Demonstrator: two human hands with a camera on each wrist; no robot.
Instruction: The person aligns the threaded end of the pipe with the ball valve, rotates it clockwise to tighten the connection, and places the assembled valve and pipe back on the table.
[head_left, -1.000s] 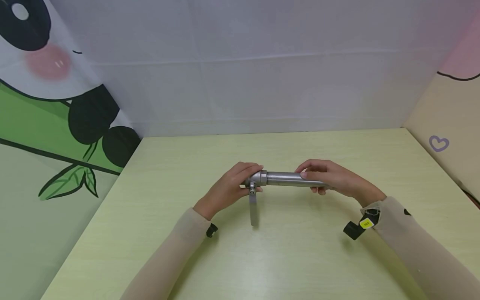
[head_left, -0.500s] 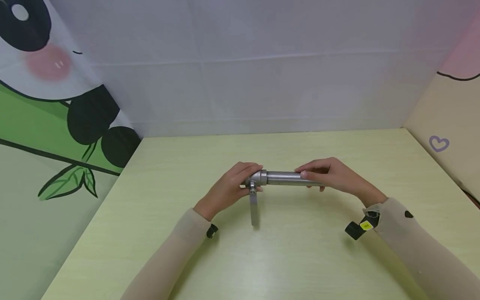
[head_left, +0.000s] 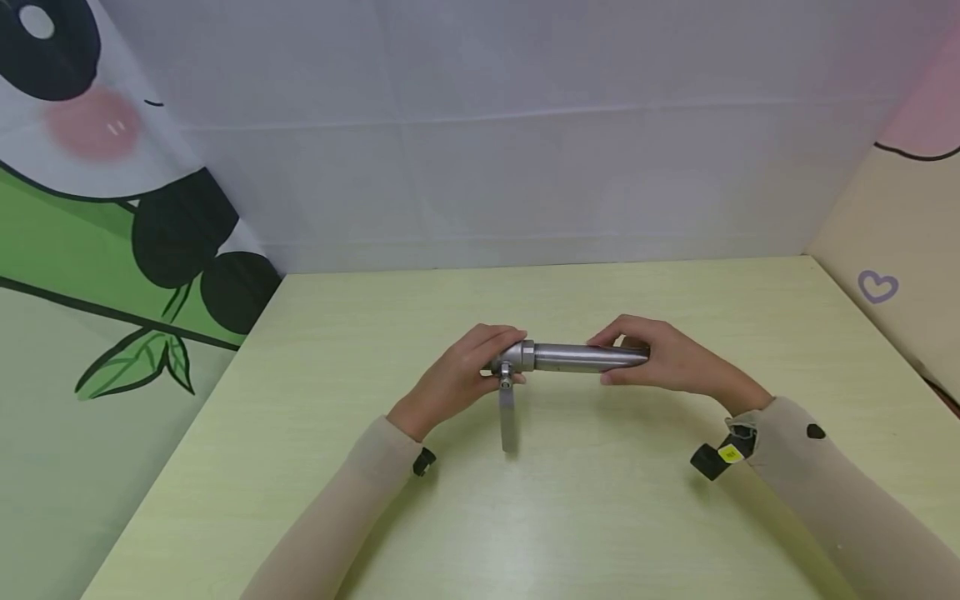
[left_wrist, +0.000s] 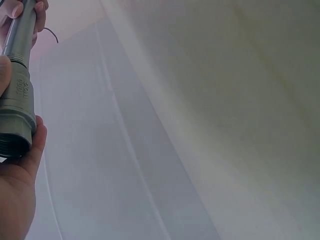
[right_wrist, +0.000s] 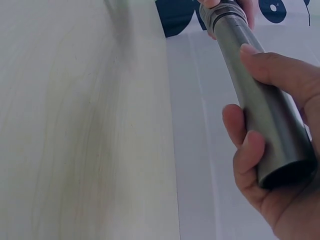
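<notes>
My left hand [head_left: 450, 379] grips a metal ball valve [head_left: 516, 357] above the table, and its flat lever handle [head_left: 507, 421] hangs toward me. A steel pipe [head_left: 573, 357] runs sideways from the valve's hex end. Around the pipe's right part my right hand [head_left: 678, 358] holds on, thumb on the near side. In the left wrist view the valve body [left_wrist: 17, 97] has raised lettering and an open threaded end; the pipe's threads show where it enters. The right wrist view has the pipe [right_wrist: 260, 105] between thumb and curled fingers, its plain hollow end facing the camera.
A pale wooden table [head_left: 420, 533] lies below both hands. Behind it stands a plain greyish-white cloth wall [head_left: 525, 183], with printed panels at the left [head_left: 172, 233] and right [head_left: 885, 225]. Black wrist cameras sit at both cuffs.
My right hand has shifted its fingers around the pipe, the thumb moving from the top to the near side, so the pipe's right part shows more. The left hand and valve stay still.
</notes>
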